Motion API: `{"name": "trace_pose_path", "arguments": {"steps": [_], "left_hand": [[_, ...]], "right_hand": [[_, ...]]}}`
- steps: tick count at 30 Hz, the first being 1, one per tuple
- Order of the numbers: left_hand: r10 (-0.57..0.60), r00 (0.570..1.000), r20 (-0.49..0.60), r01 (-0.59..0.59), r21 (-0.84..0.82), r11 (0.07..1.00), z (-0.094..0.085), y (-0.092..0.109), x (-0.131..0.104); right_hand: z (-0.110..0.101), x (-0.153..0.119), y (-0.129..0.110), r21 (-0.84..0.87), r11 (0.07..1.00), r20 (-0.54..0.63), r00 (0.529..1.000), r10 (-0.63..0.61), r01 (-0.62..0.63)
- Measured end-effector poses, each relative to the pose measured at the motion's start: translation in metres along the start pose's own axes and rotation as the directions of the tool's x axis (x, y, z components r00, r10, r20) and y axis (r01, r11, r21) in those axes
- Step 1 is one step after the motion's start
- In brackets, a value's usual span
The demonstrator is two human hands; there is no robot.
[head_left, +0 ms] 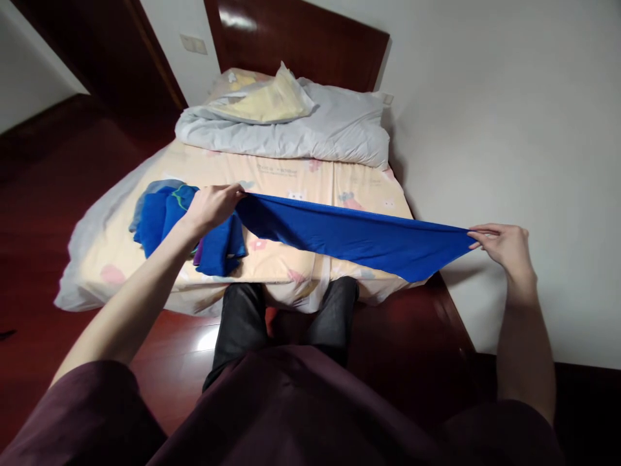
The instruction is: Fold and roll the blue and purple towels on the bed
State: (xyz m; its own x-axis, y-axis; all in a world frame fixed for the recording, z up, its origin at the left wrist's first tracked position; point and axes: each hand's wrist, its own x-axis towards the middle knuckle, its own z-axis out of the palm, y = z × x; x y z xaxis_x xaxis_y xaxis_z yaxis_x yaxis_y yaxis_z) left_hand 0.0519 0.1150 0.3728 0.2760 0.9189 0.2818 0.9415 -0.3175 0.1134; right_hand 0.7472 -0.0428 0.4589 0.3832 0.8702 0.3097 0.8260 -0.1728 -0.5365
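A blue cloth (pixel 334 230) is stretched sideways between my two hands, over the near part of the bed. My left hand (pixel 215 206) pinches its left end, with thumb and fingers pressed together. At the far right corner, the fingertips of my right hand (pixel 504 247) are closed on the same cloth, out past the bed's edge near the wall. The top edge is pulled fairly taut, and the rest hangs down in soft folds. A crumpled pile of blue clothing (pixel 158 213) with grey, green and purple parts lies on the bed, partly hidden behind my left hand and forearm.
The bed's peach patterned sheet (pixel 286 175) lies under a clear plastic cover. A rolled white quilt (pixel 339 129) and a pale yellow cloth (pixel 272 100) sit near the wooden headboard (pixel 301 39). A white wall (pixel 509 129) stands close on the right.
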Motion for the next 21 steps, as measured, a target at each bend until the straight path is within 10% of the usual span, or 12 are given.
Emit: {"name": "trace_pose_path", "arguments": {"steps": [10,15,21], "left_hand": [[0.073,0.988,0.135,-0.081,0.059,0.995,0.035,-0.004,0.08],[-0.066,0.998,-0.009,0.066,0.037,0.997,0.038,-0.004,0.11],[0.011,0.984,-0.177,-0.024,-0.073,0.997,0.065,-0.025,0.071]], "right_hand": [[0.091,0.104,0.031,0.21,0.94,0.078,0.963,0.257,-0.268],[0.153,0.147,0.045,0.13,0.991,-0.12,0.992,0.048,-0.032],[0.224,0.127,0.089,0.363,0.915,-0.375,0.927,-0.033,0.179]]}}
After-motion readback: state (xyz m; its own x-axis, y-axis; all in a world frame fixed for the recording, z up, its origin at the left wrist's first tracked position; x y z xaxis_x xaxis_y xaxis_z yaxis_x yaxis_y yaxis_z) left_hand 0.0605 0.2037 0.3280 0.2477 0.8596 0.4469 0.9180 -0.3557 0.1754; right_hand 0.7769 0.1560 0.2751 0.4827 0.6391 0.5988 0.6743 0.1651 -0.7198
